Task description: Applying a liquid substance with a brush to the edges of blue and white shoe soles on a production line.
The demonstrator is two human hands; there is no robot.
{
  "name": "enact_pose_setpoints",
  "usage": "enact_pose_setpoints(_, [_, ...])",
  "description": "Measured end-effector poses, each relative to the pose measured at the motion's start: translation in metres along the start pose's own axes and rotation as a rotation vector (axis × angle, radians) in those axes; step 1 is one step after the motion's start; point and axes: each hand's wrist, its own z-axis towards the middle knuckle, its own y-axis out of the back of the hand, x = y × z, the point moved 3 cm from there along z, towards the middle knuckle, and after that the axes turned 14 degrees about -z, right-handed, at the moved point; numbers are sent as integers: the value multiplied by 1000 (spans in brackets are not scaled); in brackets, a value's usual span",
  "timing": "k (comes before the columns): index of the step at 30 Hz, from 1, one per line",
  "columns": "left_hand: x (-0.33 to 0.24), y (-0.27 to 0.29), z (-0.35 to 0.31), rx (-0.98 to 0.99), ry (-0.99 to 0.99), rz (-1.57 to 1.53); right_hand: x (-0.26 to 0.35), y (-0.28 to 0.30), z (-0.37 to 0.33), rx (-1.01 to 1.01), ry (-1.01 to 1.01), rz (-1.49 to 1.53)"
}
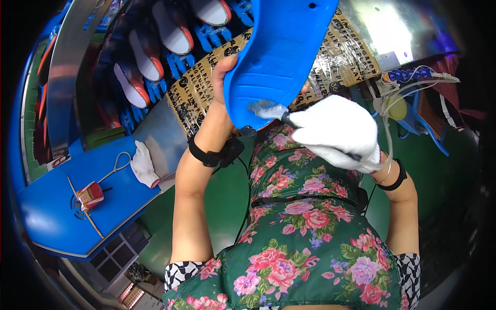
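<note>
A bright blue, trough-shaped shoe sole [281, 62] is held up in front of me, its heel end toward my body. My left hand [223, 77] is bare and grips the sole's left edge, the thumb showing at the rim and most fingers hidden behind. My right hand [338, 132] wears a white glove and is closed around the dark handle of a small brush [271, 111]. The pale, flat brush head rests against the inside of the sole near its heel end. A bit of orange shows at the heel rim.
Beyond lies a cardboard-covered surface [199, 93] wrapped in clear tape. Dark shoes [173, 31] with white and red bottoms stand on blue holders at upper left. A blue table [46, 206] carries a white glove [143, 164] and a small red carton [91, 195]. Hoses [408, 85] hang at right.
</note>
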Motion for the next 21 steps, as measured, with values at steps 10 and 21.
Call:
enact_pose_setpoints(10, [-23, 29, 6, -108, -51, 103, -11, -4, 10, 34, -188, 249])
enact_pose_setpoints(21, [28, 14, -11, 77, -38, -285, -37, 32, 46, -205, -160, -155])
